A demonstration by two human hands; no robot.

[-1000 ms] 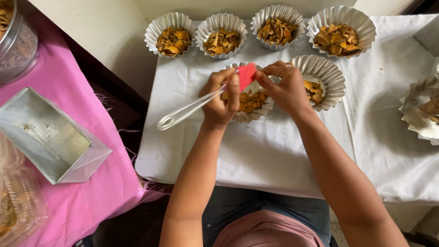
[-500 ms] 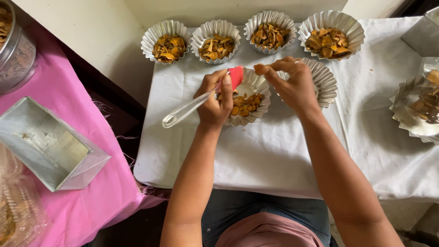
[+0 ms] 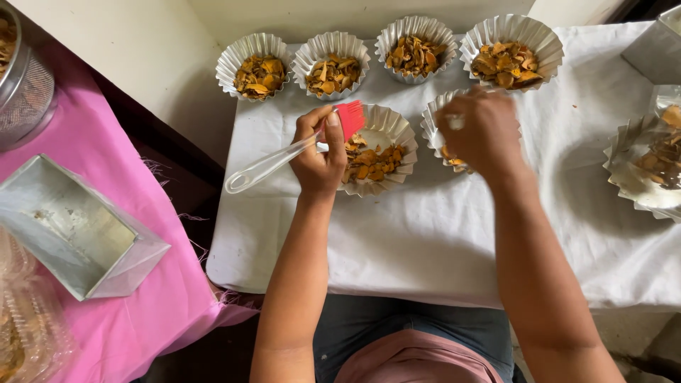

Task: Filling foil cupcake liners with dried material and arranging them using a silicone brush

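Red bristles of the pastry brush (image 3: 350, 119) sit just over the far-left rim of the middle foil cup (image 3: 376, 149), which is the landmark for everything else. The brush's clear handle runs down and away to the left of that cup, so its long axis slants from the cup's rim toward the pink cloth (image 3: 142, 312) on the neighbouring surface. The left hand (image 3: 319, 152) is closed around the handle close to the bristle end, knuckles touching the cup's left side; it is plainly the nearer hand to that cup and its orange-brown chips.

The right hand (image 3: 482, 131) hovers just to the right of the middle cup, over a second foil cup (image 3: 434, 120) which it mostly hides. Its fingers are curled downward; whether they pinch anything I cannot tell from here.

Beyond the middle cup, along the far edge of the white-covered worktop (image 3: 425, 241), stands a row of four filled foil cups (image 3: 332, 65). Far right of it lies another crinkled foil cup (image 3: 649, 170) with chips. Well to the left, on the pink cloth, rests an empty metal tin (image 3: 78, 230).
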